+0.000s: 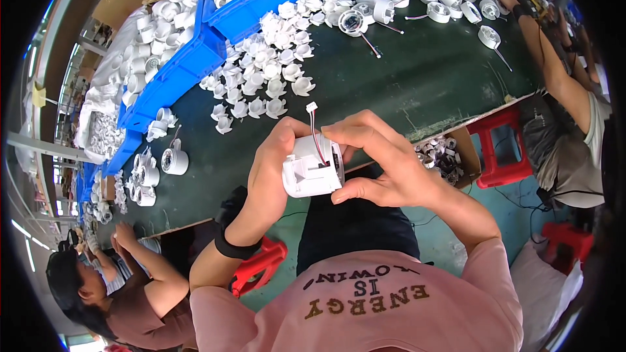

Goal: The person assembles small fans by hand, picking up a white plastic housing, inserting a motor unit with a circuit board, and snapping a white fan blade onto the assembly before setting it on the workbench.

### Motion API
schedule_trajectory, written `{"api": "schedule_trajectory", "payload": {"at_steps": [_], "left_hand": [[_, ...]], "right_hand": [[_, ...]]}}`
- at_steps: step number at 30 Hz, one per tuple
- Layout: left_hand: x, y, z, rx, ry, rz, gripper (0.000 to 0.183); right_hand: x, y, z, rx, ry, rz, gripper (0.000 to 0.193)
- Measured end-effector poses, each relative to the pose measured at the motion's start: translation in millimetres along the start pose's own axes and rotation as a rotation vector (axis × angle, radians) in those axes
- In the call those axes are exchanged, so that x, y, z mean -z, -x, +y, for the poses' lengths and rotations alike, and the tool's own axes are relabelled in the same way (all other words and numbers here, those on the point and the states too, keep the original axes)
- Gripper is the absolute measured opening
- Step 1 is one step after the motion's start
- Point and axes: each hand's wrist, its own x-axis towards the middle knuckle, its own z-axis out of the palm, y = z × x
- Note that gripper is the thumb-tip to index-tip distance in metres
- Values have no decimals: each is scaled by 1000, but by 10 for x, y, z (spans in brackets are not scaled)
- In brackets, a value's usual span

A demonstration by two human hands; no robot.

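Between my two hands, above the table's near edge, is a white plastic motor housing [306,168] with a dark inner ring at its right end. A thin wire lead runs up from it to a small white connector [312,107]. My left hand [268,164] grips the housing's left side, fingers wrapped behind it. My right hand [385,160] holds the right rim between thumb below and fingers above. Beyond my hands lie many loose white finned plastic parts [264,68]. Some round white motor units with wires [353,23] sit farther back.
Blue bins [280,1] heaped with white parts line the far and left sides of the green tabletop [417,72]. More finished-looking units [175,160] stand at left. A cardboard box [464,156] of parts and a red stool [501,146] are at right. Co-workers sit on both sides.
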Motion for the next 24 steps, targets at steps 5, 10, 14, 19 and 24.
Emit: {"api": "schedule_trajectory", "payload": {"at_steps": [5, 10, 14, 19, 24], "left_hand": [[20, 11, -8, -7, -36, -39, 43], [66, -32, -145, 53, 290, 28, 42], [-237, 31, -209, -313, 4, 49, 61], [-28, -201, -272, -47, 107, 181, 55], [850, -50, -348, 23, -45, 389, 58]], "right_hand": [[-10, 29, 8, -111, -57, -47, 70], [10, 3, -3, -197, 133, 45, 64], [18, -60, 120, -85, 324, 45, 64], [66, -46, 77, -197, 85, -120, 59], [512, 129, 278, -254, 236, 25, 46]]}}
